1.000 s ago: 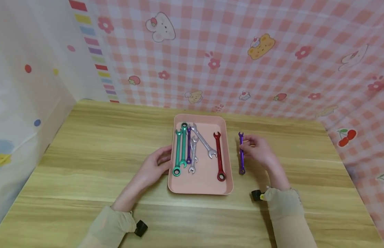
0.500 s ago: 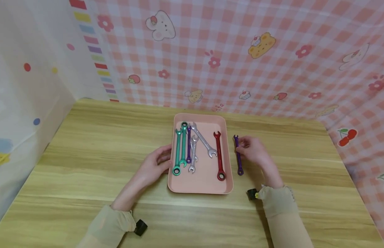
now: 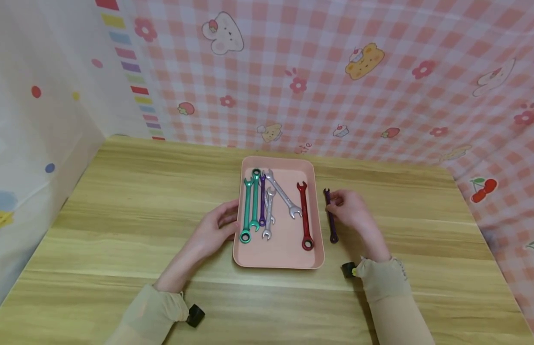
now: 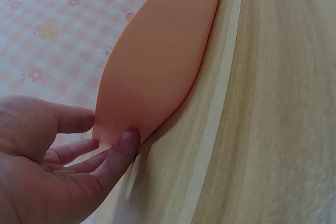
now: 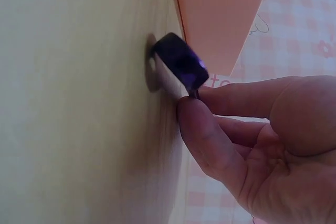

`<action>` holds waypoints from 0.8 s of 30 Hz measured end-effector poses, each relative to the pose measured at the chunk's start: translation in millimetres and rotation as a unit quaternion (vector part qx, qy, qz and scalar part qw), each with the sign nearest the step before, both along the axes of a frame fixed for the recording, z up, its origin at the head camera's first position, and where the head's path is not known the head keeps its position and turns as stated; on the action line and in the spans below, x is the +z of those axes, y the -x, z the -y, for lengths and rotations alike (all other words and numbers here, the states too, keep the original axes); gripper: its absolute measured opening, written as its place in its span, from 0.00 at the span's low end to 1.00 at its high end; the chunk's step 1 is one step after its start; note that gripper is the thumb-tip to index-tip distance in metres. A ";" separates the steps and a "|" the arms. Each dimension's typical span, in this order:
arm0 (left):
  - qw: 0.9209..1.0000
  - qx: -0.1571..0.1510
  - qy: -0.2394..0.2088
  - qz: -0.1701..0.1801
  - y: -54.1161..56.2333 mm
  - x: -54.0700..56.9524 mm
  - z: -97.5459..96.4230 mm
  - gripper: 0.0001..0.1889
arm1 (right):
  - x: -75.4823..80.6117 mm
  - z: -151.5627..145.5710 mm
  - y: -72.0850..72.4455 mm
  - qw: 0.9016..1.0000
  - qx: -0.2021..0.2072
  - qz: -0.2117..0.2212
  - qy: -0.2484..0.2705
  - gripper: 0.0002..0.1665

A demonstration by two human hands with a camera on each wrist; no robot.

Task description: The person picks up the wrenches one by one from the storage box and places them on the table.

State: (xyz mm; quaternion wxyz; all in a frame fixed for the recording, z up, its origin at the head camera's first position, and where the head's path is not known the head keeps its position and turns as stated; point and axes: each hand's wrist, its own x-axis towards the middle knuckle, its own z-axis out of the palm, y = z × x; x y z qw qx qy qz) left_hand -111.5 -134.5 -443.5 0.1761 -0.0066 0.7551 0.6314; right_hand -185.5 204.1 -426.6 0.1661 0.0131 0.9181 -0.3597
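Note:
My right hand pinches a dark purple wrench between thumb and fingers, just right of the pink tray. In the right wrist view the near end of that wrench is close to the tabletop, beside its own shadow; contact is unclear. At the tray's left side, my left hand touches the outer wall with its fingertips. Inside lie two green wrenches, a thin purple wrench, several silver wrenches, partly overlapping, and a red wrench near the right wall.
The tray stands on a wood-grain table. Behind the table hangs a pink checked cloth with cartoon prints; a pale cloth hangs at the left.
The right hand has brought the purple wrench left toward the tray, and the wrench has tilted slightly. The left hand and the wrenches inside the tray have stayed put.

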 end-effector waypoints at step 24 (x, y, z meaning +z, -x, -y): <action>1.000 -0.002 0.000 0.001 -0.3 -0.1 -0.4 0.30 | 0.2 2.6 -1.1 1.000 0.000 -0.011 -0.015 0.24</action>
